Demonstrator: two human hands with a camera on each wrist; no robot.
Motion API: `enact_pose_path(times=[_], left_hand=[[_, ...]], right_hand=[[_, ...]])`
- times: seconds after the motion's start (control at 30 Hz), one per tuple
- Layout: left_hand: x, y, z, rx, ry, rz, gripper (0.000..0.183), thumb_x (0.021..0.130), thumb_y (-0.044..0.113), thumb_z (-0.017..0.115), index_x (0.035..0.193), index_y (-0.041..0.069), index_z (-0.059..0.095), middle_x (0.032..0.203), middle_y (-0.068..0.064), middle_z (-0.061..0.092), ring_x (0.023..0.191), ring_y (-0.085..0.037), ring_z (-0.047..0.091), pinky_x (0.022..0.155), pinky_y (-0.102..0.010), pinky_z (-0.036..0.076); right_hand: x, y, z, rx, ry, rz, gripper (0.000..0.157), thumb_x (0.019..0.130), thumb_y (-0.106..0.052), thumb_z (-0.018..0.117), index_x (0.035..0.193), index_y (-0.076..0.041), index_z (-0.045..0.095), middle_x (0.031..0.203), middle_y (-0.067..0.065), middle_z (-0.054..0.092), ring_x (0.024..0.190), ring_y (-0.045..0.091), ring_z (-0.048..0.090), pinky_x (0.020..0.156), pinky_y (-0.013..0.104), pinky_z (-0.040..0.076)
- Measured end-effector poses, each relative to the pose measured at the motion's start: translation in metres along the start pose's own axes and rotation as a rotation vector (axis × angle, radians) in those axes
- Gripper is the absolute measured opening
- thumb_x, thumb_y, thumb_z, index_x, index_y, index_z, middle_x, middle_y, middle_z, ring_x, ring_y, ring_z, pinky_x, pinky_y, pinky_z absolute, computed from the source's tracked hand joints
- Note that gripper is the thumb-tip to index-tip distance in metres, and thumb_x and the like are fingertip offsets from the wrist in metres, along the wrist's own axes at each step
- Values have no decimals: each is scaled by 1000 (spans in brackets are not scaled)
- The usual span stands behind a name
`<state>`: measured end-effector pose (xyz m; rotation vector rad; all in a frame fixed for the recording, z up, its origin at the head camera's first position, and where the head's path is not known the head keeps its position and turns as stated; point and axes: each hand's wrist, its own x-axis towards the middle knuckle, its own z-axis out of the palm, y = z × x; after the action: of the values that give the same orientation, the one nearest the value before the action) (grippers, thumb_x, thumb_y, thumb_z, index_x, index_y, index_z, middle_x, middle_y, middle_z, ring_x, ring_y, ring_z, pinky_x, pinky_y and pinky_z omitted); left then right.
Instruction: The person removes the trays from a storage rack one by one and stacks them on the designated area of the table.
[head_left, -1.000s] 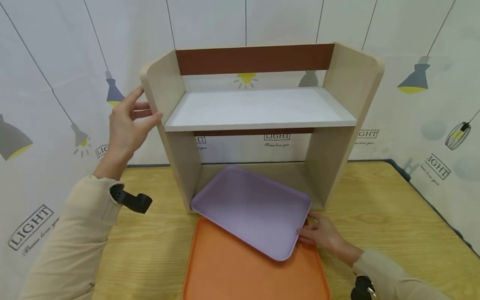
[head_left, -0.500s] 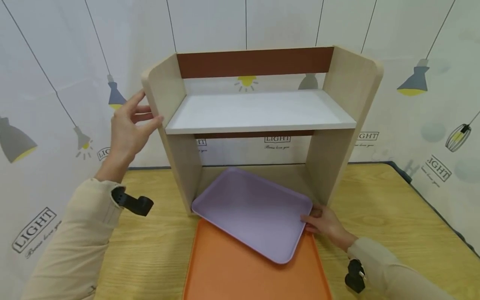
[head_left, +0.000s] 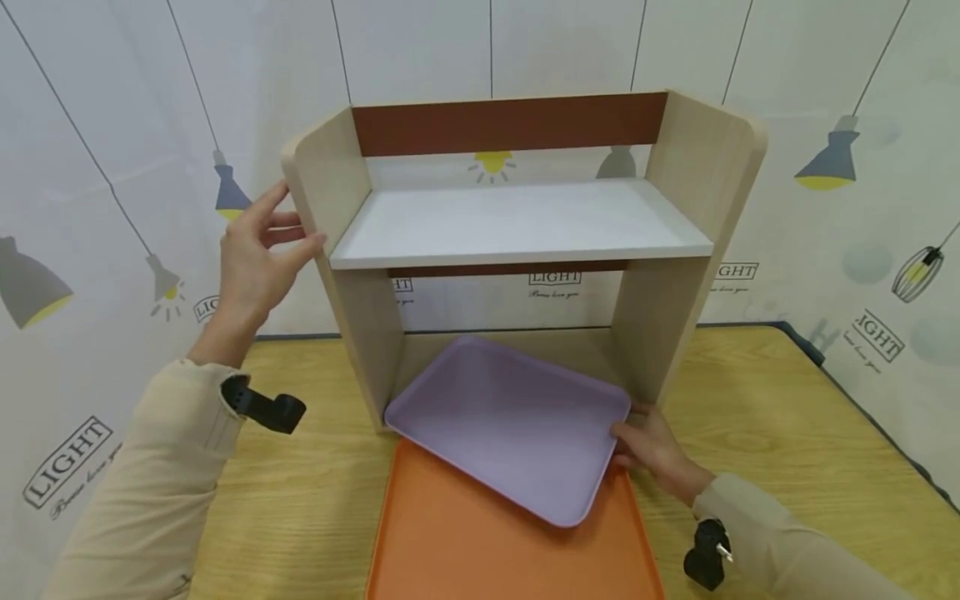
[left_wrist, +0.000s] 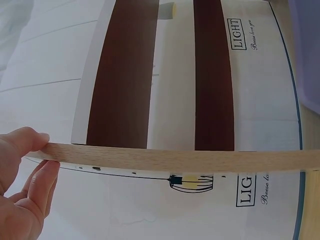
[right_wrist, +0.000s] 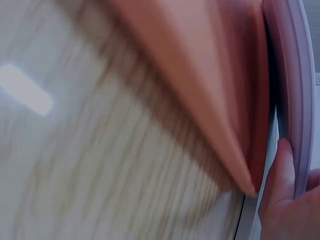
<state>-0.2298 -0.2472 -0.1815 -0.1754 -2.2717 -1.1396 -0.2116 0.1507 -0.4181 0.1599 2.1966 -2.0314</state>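
Observation:
A small wooden desk shelf with a white middle board stands on the table. My left hand pinches the front edge of its left side panel, thumb on the inner face and fingers on the outer. A purple tray lies askew, its back part inside the shelf's lower compartment and its front corner over an orange tray. At the purple tray's right edge, my right hand grips the rim, thumb on top; the right wrist view shows its hand around that rim.
The orange tray lies flat in front of the shelf, its near end cut off by the frame. Wood-grain table surface extends on both sides. Behind it hangs a white cloth printed with lamps.
My right hand has moved farther back along the purple tray's right edge, and that end of the tray has shifted slightly to the right. The left hand keeps its hold on the shelf.

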Motion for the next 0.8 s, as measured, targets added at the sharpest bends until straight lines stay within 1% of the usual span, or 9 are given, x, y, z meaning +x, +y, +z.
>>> enact_pose_path(times=[0.03, 0.1, 0.23, 0.37, 0.5, 0.63, 0.8], left_hand=[[0, 0, 0, 0, 0, 2, 62, 80, 16, 65, 135, 25, 38, 109, -17, 58, 96, -22, 58, 82, -38, 47], [0, 0, 0, 1, -2, 3, 62, 80, 16, 65, 135, 26, 37, 109, -17, 58, 97, -23, 58, 82, -38, 46], [-1, 1, 0, 3, -3, -1, 62, 80, 16, 64, 135, 26, 37, 109, -17, 58, 97, -24, 58, 82, -39, 46], [0, 1, 0, 2, -5, -2, 62, 80, 17, 64, 135, 26, 36, 110, -17, 57, 98, -25, 57, 83, -40, 46], [1, 1, 0, -1, -8, -4, 62, 80, 18, 64, 135, 27, 36, 111, -16, 57, 98, -24, 57, 83, -40, 46], [0, 1, 0, -2, -11, -7, 63, 80, 17, 65, 135, 27, 36, 110, -17, 57, 98, -24, 57, 83, -40, 46], [0, 0, 0, -8, -14, -15, 63, 80, 17, 65, 135, 27, 36, 110, -17, 57, 97, -23, 58, 83, -40, 46]], right_hand=[[-1, -1, 1, 15, 12, 11, 61, 81, -1, 45, 127, 13, 8, 68, 4, 56, 53, 9, 57, 48, 24, 49], [-4, -3, 3, 37, 32, 33, 63, 84, -4, 45, 131, 10, 7, 71, 3, 53, 52, 7, 55, 46, 21, 48], [-7, -7, 5, 99, 51, 46, 63, 87, -7, 46, 135, 4, 6, 75, 1, 51, 54, 5, 54, 47, 20, 48], [-7, -10, 4, 185, 38, 35, 64, 88, -5, 45, 136, 2, 4, 73, -1, 55, 59, 5, 57, 51, 20, 49], [-8, -8, -1, 244, 12, 34, 66, 88, -5, 44, 138, 2, 0, 71, -3, 57, 62, 5, 59, 54, 21, 50], [-10, -5, -7, 277, 6, 46, 66, 89, -5, 43, 139, -1, 0, 72, -4, 56, 62, 5, 59, 55, 21, 50], [-12, -1, -15, 254, -12, 45, 65, 88, -5, 42, 140, -1, 4, 70, -6, 54, 61, 4, 57, 54, 18, 48]])
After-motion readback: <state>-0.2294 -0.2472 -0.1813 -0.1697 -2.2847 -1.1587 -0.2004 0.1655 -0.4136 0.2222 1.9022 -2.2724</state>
